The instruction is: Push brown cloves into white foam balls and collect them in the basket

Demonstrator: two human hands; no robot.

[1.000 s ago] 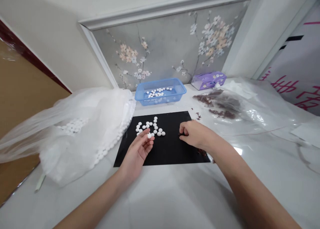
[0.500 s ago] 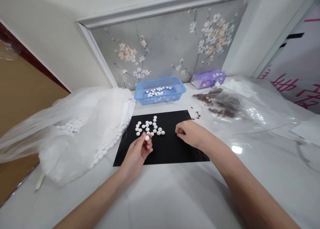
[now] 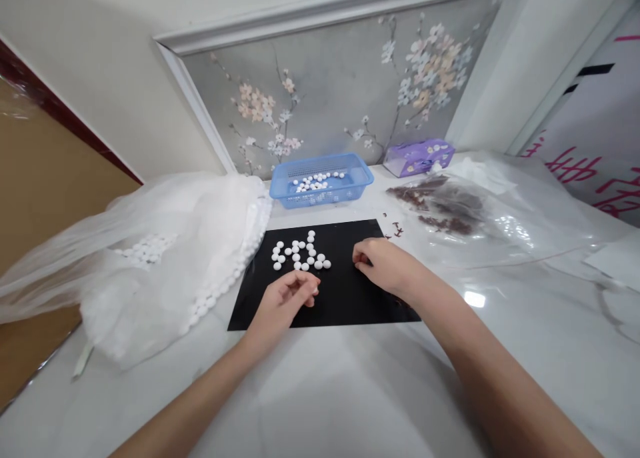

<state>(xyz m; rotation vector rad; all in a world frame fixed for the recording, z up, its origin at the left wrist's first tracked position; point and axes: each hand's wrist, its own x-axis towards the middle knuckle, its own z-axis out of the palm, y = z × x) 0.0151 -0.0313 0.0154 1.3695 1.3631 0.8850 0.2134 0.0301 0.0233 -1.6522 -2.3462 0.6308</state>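
Observation:
Over the front of the black mat [image 3: 345,308] my left hand [image 3: 287,298] is closed in a pinch. A sliver of a small white bead [image 3: 316,290] shows at its fingertips; the rest is hidden. My right hand [image 3: 383,263] rests at the mat's right side, fingers curled together, and whatever they hold is hidden. Several smooth white beads [image 3: 297,257] lie loosely grouped on the mat just beyond my left hand. Small brown branched pieces [image 3: 397,229] lie on the table past the mat's right corner, near my right hand.
Behind the mat stands a blue plastic basket [image 3: 320,198] with more white beads inside. A clear bag [image 3: 500,235] with brown pieces lies to the right, by a purple tissue pack [image 3: 419,158]. To the left, a large translucent bag [image 3: 165,265] holds many white beads.
My left hand has turned and shifted slightly right, so the white bead that showed plainly is now mostly covered by the fingers. My right hand has hardly moved.

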